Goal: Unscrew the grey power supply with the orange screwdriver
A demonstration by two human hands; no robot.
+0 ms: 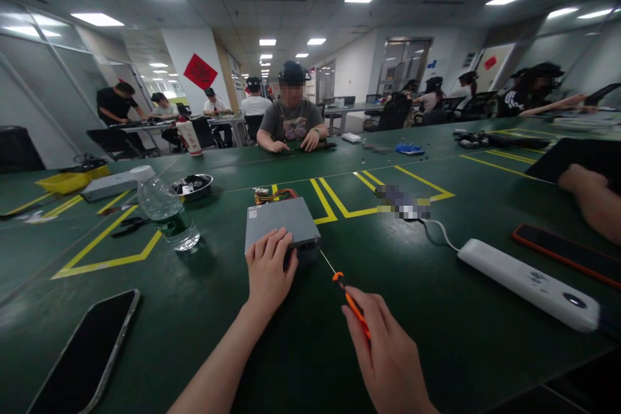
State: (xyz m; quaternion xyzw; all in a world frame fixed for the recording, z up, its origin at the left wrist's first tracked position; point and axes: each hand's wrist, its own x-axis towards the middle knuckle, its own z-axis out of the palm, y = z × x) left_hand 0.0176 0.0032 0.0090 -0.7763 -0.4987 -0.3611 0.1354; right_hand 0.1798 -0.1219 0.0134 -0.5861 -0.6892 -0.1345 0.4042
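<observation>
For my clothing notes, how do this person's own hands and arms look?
The slim-fingered left hand and right hand show no glove, ring or watch. The bare left forearm has no visible sleeve; almost nothing of the right forearm shows.

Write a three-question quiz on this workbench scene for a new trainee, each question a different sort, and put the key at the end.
1. Multiple choice: the camera wearer's right hand holds
(a) a pair of pliers
(b) a screwdriver
(c) a cable

2. True or false: the wearer's left hand rests on the grey metal box.

3. Fill in: as the camera sees it, the clear plastic bottle stands to the ____ of that box.

Key: 1. (b); 2. True; 3. left
</observation>
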